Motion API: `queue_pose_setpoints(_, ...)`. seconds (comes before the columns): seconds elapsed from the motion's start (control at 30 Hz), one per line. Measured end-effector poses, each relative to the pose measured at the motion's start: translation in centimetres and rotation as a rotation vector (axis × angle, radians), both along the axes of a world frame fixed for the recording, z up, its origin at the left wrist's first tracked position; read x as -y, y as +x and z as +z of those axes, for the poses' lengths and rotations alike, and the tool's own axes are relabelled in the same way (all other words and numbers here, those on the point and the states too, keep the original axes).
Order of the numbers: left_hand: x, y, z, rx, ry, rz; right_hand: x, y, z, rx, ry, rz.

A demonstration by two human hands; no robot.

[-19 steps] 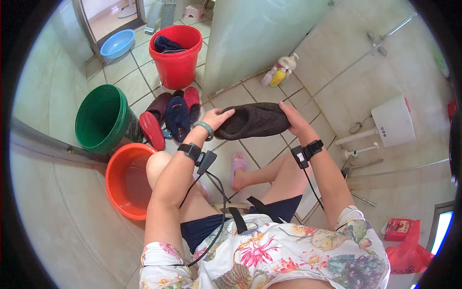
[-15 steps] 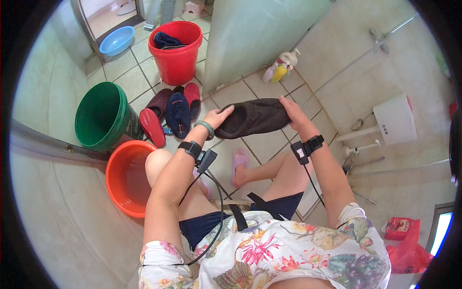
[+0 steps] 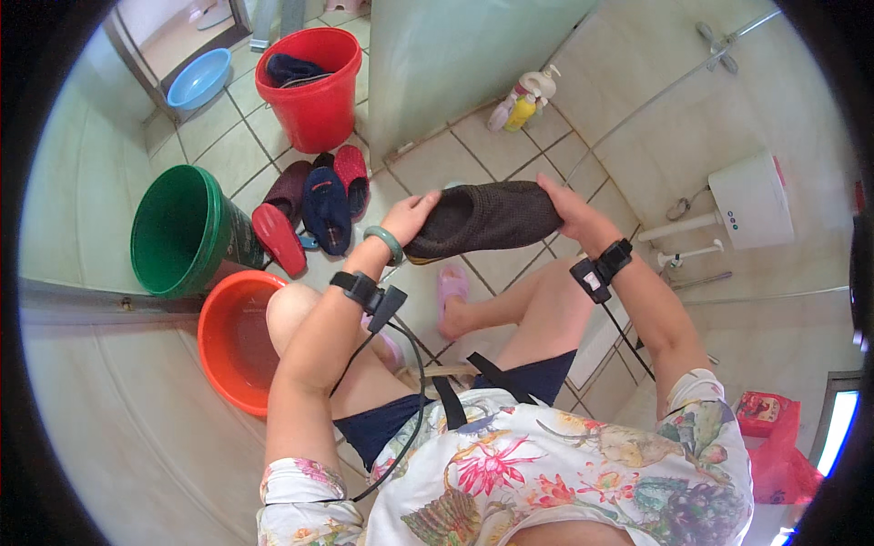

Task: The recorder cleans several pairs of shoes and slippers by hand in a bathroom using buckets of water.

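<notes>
A dark brown textured slipper (image 3: 510, 217) is held up crosswise between my two hands, its opening toward the left. My left hand (image 3: 410, 218), with a green bangle at the wrist, is closed on the open heel end. At the closed toe end, my right hand (image 3: 566, 209) grips with the thumb along the far edge. A strip of yellowish sole shows below the heel. Beyond my left hand, a navy slipper (image 3: 326, 209), a maroon slipper (image 3: 280, 196) with a red sole and a red dotted slipper (image 3: 352, 177) lie in a cluster on the tiles.
An orange basin (image 3: 218, 350) stands beside my left knee, a green bucket (image 3: 217, 218) beyond it. Farther off are a red bucket (image 3: 328, 114) with dark items inside and a blue basin (image 3: 198, 80). Pump bottles (image 3: 523, 111) stand by the partition (image 3: 455, 64). A white wall-mounted box (image 3: 751, 205) is at right.
The slipper has turned slightly in my hands, and more of its side and a bit of its sole show now. My right forearm has shifted right. The surroundings have moved slightly left in view.
</notes>
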State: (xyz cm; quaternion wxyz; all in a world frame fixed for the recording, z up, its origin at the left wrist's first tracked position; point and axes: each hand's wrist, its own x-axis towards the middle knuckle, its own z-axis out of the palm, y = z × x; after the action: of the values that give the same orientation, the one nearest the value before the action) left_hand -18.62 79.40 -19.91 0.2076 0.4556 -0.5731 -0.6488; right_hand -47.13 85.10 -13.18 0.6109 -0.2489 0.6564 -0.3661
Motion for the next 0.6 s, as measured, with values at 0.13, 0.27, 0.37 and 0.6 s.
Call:
queue_pose_setpoints(0.13,0.3,-0.8,0.0,0.011,-0.365,0.017,0.2,-0.3,-1.4,0.054,-0.057,-0.062)
queue_pose_setpoints(0.27,-0.7,-0.1,1.6,0.159,-0.682,-0.285,1.3,0.7,-2.2,0.03,-0.041,-0.023)
queue_pose_setpoints(0.37,-2.7,-1.4,1.6,0.356,-0.897,-0.134,2.3,2.2,-1.9,-0.017,-0.019,0.038)
queue_pose_setpoints(0.6,-2.7,-2.6,-1.0,0.51,-0.495,0.011,4.2,5.0,-3.6,-0.21,-0.034,0.259)
